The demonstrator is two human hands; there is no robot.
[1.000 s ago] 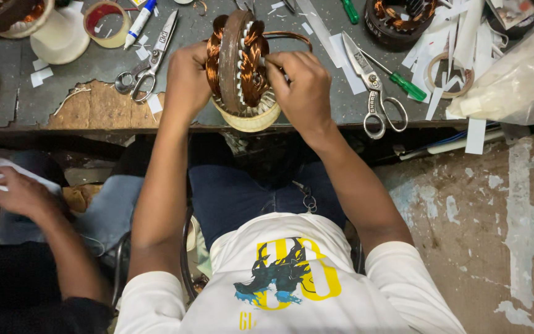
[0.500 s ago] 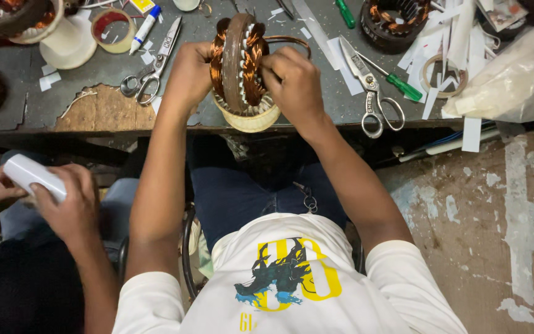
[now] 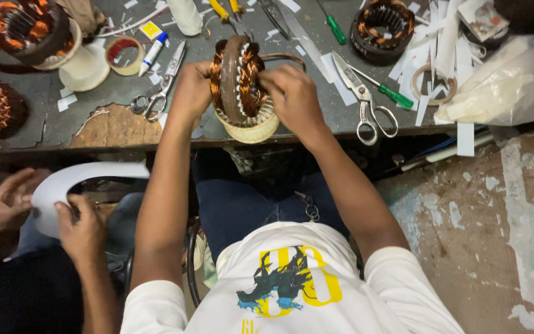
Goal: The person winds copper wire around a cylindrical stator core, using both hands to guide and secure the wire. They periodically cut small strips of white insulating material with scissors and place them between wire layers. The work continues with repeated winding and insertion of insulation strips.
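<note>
Fingers of the right hand pinch at the copper windings of the stator, closed on its upper right side; the left hand grips its left rim, fingers curled behind and out of sight. Stator stands on edge between both hands, atop a cream spool at the bench edge. Scissors lie at three o'clock, smaller scissors at nine. At seven o'clock a co-worker's hands bend a white sheet. Fingertips on the windings are hard to make out.
</note>
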